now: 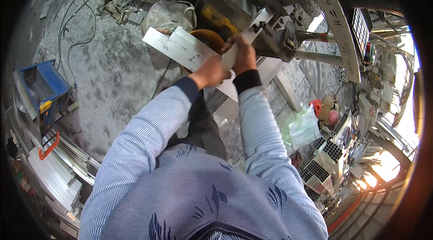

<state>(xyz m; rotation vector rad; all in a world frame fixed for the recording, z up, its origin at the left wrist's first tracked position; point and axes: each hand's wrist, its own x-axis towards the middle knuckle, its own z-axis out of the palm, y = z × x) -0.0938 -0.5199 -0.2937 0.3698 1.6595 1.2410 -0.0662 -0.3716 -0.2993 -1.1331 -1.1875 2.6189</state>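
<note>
**A:** Where have you got the piece right now?

**B:** Your left hand and your right hand sit close together on the long aluminium strip, which runs up and to the right from your hands into the machine. Your right-hand fingers are wrapped closed around the strip's near end. Your left hand is just beside it and looks closed on the same end, though the right hand covers most of the contact, so I cannot tell exactly how its fingers lie.

**A:** And the far end?

**B:** It reaches the dark metal head of the machine, near a small angled bracket. Whether it is already seated in a clamp or only resting against it, I cannot tell from here.

**A:** What's under your hands?

**B:** A flat aluminium sheet with a crease along it lies across the orange round part, and the strip passes above it.

**A:** How far along would you say you are?

**B:** I'd judge you are midway: the strip is picked up and lined up with the machine, so fetching and positioning look done. The working of it, and taking it out, look to be left. No finished strips are plainly set aside near your hands.

**A:** Anything else around?

**B:** A blue box stands on the concrete floor well to your left, and ribbed aluminium profiles are stacked at your right.
</note>
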